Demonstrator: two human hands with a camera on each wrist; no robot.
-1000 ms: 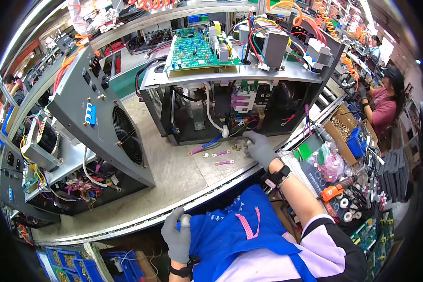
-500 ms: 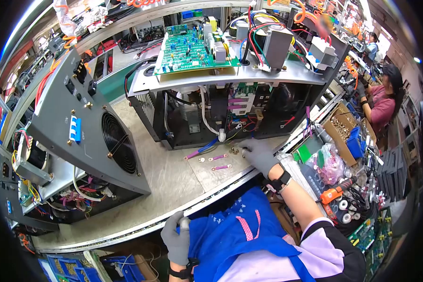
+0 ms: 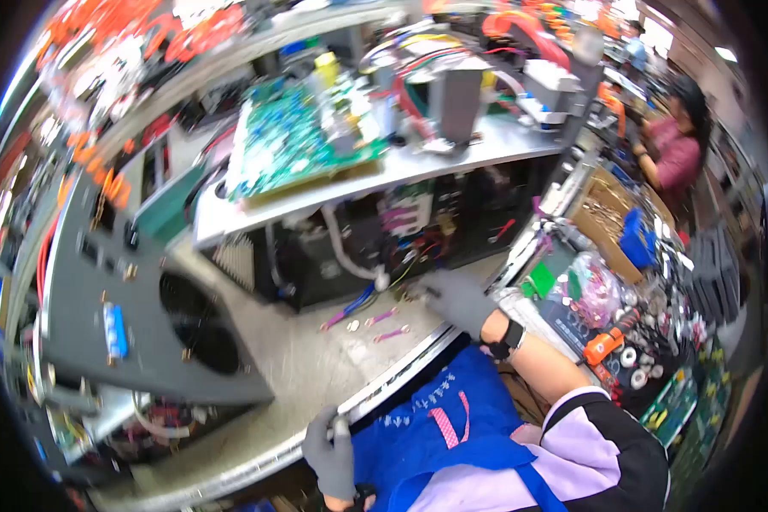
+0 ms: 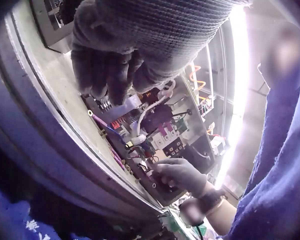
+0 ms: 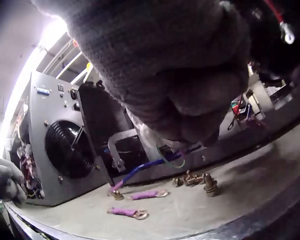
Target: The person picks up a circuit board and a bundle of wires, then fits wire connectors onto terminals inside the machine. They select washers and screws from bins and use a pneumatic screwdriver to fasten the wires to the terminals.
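Observation:
My gloved right hand [image 3: 456,300] reaches over the bench at the front of an open machine chassis [image 3: 311,264]. Its fingers are curled just above several small brass bolts [image 5: 210,186]; I cannot tell whether they pinch one. Beside the bolts lie two short purple-sleeved leads [image 5: 149,195] with ring ends. A blue cable [image 3: 354,305] with a purple end trails from the chassis onto the bench. My gloved left hand [image 3: 328,452] is by the bench's front edge, against the blue apron [image 3: 435,418]. Its fingers hang loosely bent with nothing in them.
A second grey machine with a round fan [image 5: 70,149] stands at the left. A green circuit board [image 3: 294,141] sits on the chassis top. At the right are a cardboard box [image 3: 602,205] of small parts, an orange-handled tool [image 3: 606,346] and a person [image 3: 678,145].
The head view has swung, so the bench and machines appear farther left and lower, with blur. My right hand stays close to the bolts. My left hand keeps its place by the apron.

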